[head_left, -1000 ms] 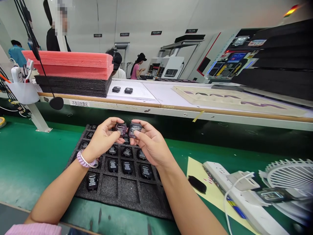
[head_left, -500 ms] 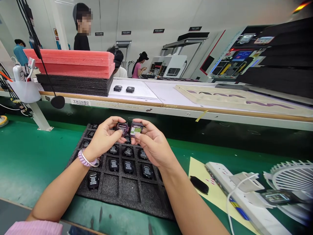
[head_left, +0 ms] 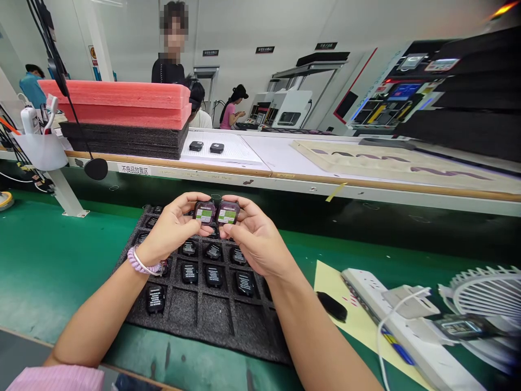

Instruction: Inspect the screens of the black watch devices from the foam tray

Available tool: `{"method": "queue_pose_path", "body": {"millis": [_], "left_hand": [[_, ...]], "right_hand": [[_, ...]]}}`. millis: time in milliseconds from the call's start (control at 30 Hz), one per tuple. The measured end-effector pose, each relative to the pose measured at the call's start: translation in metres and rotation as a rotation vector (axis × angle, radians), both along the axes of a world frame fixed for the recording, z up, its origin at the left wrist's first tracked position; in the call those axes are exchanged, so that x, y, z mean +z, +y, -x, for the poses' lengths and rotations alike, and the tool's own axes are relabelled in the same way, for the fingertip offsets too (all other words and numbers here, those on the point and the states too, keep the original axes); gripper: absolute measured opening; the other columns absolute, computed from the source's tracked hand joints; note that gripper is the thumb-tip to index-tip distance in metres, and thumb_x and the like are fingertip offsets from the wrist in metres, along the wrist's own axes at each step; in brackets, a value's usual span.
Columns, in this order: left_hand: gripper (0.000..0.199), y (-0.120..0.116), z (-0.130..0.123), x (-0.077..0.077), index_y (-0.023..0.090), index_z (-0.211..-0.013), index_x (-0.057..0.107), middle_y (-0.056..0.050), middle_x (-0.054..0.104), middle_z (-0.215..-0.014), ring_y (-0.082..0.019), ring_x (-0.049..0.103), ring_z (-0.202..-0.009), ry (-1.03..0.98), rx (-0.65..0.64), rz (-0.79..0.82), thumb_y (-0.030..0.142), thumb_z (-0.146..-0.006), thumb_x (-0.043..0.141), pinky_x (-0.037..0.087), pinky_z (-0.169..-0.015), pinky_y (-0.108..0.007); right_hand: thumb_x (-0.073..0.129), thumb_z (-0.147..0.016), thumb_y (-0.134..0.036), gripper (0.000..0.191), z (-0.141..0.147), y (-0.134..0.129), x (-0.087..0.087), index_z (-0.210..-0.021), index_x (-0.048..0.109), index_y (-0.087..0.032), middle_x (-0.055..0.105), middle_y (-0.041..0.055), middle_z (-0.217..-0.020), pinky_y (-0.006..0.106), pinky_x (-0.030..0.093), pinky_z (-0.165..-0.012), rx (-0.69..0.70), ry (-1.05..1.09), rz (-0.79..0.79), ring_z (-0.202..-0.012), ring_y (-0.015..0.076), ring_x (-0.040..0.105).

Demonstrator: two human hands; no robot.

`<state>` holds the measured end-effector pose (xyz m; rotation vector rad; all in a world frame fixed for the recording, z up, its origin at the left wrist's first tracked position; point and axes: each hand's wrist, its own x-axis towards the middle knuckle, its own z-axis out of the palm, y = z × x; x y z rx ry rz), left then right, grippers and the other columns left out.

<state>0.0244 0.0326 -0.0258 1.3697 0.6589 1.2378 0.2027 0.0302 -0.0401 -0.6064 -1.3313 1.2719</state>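
My left hand (head_left: 179, 220) pinches a small rounded-square device with a lit screen (head_left: 204, 212), thumb at its lower edge. Beside it, my right hand (head_left: 250, 231) grips a matching lit device (head_left: 228, 213) the same way. Both screens show green and white blocks, and the two devices stand side by side, close together. Below them lies a black foam tray (head_left: 179, 331) with square pockets. Several similar black devices with white text on their screens, such as one device (head_left: 155, 298), sit in the pockets. My hands and forearms hide parts of the tray.
A shelf (head_left: 280, 149) runs behind, bearing red foam (head_left: 118, 103), black foam sheets and two small black devices (head_left: 217, 147). At right are a power strip (head_left: 407, 326), a white fan (head_left: 488, 298) and a black object (head_left: 331, 307) on yellow paper. Other people are beyond the shelf.
The left device's screen has gone from white text to green and white blocks. My hands have barely moved. Behind the shelf, a standing person has moved right and turned.
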Motion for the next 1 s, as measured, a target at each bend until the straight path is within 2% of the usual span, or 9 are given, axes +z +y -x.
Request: {"method": "queue_pose_path", "body": {"millis": [100,233,333,600,1000], "left_hand": [[0.035,0.0000,-0.0001,-0.0010,0.017,-0.111,0.061,-0.003,0.068,-0.105,-0.012,0.073,-0.070,0.021,0.000,0.003,0.011,-0.076,0.064,0.063,-0.071,-0.022],[0.025,-0.0010,0.0005,-0.0007,0.016,-0.110,0.063,-0.003,0.069,-0.096,-0.014,0.073,-0.069,0.030,0.020,0.055,0.025,-0.087,0.059,0.063,-0.067,-0.024],[0.025,-0.0021,0.0003,0.0008,0.016,-0.110,0.064,-0.003,0.069,-0.095,-0.015,0.074,-0.068,0.025,0.025,0.084,0.025,-0.087,0.059,0.064,-0.067,-0.025],[0.032,-0.0041,-0.0019,0.0026,0.017,-0.109,0.063,-0.002,0.070,-0.098,-0.014,0.074,-0.068,0.030,0.008,0.075,0.017,-0.078,0.059,0.064,-0.067,-0.024],[0.030,-0.0034,-0.0002,0.0018,0.017,-0.108,0.063,-0.004,0.070,-0.102,-0.014,0.073,-0.065,0.048,0.047,0.055,0.018,-0.079,0.064,0.064,-0.065,-0.023]], "right_hand": [[0.079,-0.071,-0.020,0.045,0.0021,0.0012,-0.0012,-0.111,0.060,-0.024,0.061,-0.0015,-0.090,0.025,0.050,-0.062,-0.042,0.000,0.003,-0.066,0.0112,0.055],[0.078,-0.078,-0.036,0.037,0.0035,0.0042,-0.0029,-0.108,0.061,-0.022,0.057,-0.0028,-0.078,0.025,0.046,-0.055,-0.074,0.026,0.047,-0.058,0.0110,0.052],[0.078,-0.079,-0.041,0.036,0.0036,0.0057,-0.0034,-0.106,0.062,-0.022,0.057,-0.0027,-0.077,0.024,0.045,-0.053,-0.066,0.062,0.064,-0.056,0.0107,0.052],[0.083,-0.074,-0.035,0.039,0.0046,0.0036,-0.0025,-0.104,0.064,-0.021,0.059,-0.0029,-0.078,0.022,0.044,-0.053,-0.097,0.059,0.057,-0.056,0.0095,0.052],[0.078,-0.073,-0.024,0.039,0.0042,0.0019,-0.0025,-0.108,0.063,-0.022,0.063,-0.0033,-0.077,0.024,0.046,-0.057,-0.059,0.040,0.038,-0.059,0.0109,0.056]]}}
